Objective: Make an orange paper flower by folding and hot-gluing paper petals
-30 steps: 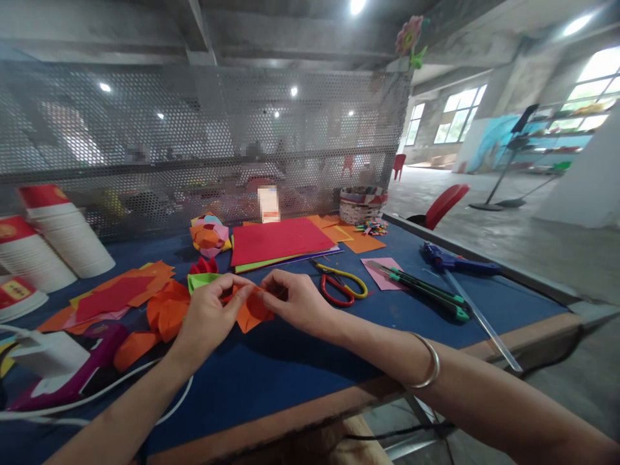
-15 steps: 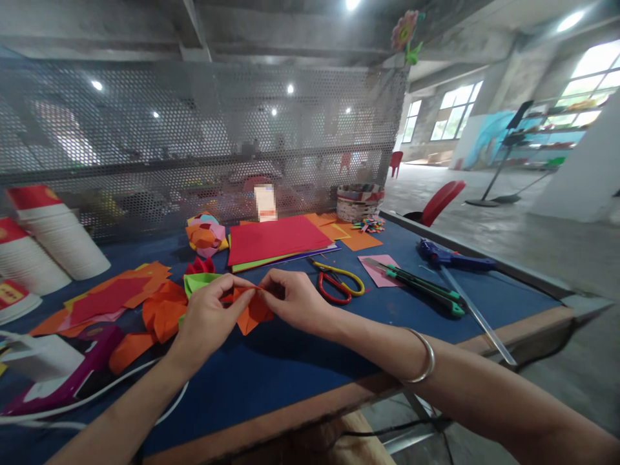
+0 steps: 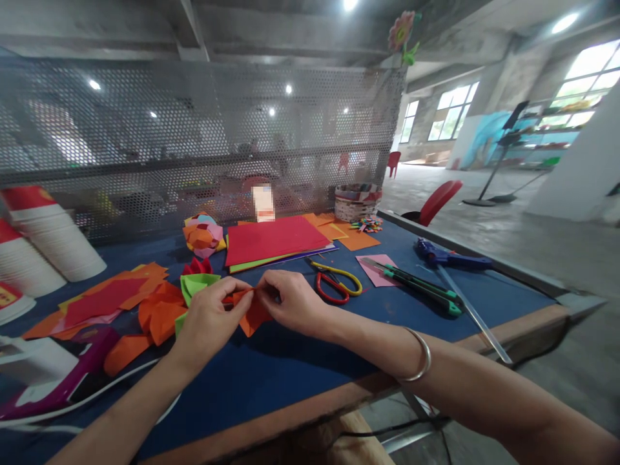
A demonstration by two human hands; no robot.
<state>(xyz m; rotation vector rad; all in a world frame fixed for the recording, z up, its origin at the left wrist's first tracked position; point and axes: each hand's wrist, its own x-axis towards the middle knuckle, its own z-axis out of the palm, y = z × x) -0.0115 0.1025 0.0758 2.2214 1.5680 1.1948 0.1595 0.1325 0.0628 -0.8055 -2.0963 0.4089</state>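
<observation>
Between my hands is a piece of folded orange paper (image 3: 252,318), held just above the blue tabletop. My left hand (image 3: 216,313) pinches its upper left edge between thumb and fingers. From the other side, my right hand (image 3: 288,298) pinches the same paper close to the left fingertips, and its curled fingers hide part of it. Just behind my left hand lie a green folded paper piece (image 3: 197,284) and a red one (image 3: 198,267). Orange folded paper (image 3: 159,311) sits to the left. Scissors (image 3: 334,284) with red and yellow handles lie right of my right hand.
A stack of coloured paper (image 3: 276,240) lies at the back, near a paper ball (image 3: 203,236) and a woven basket (image 3: 357,201). Rightward are a green-black utility knife (image 3: 423,289) and a blue glue gun (image 3: 450,258). Paper cups (image 3: 58,236) and a purple power strip (image 3: 92,368) occupy the left.
Both hands keep their pinch on the orange paper. My right fingers have curled further over its right side, covering more of it. The whole view has shifted slightly.
</observation>
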